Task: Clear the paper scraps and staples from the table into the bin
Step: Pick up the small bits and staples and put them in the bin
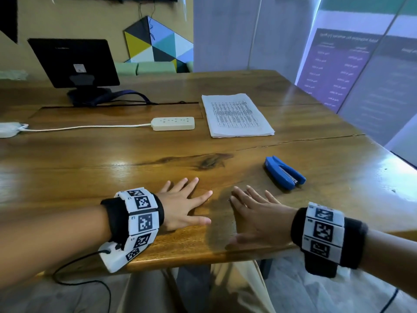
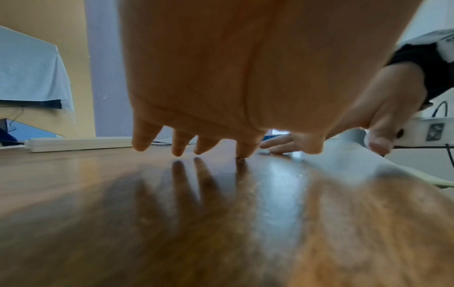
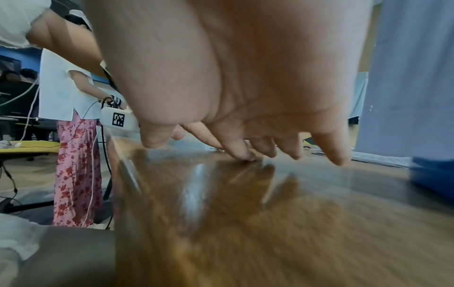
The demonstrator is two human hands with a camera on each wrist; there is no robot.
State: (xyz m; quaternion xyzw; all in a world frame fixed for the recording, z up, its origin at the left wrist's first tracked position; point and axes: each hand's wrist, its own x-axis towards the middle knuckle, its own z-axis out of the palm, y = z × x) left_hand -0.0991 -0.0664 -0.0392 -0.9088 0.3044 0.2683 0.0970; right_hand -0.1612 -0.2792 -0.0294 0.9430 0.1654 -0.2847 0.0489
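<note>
Both hands, the left hand (image 1: 184,205) and right hand (image 1: 255,216), lie flat with fingers spread and empty on the table (image 1: 112,168) near the stapler (image 1: 284,172), probably feeling for staples; no scraps or bin are visible.

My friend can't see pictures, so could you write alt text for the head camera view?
Two open hands, the left hand and the right hand, lie flat, fingers spread, near the front edge of a wooden table. A blue stapler sits just beyond the right hand; farther back are a stack of printed paper, a white power strip and a black monitor.
</note>
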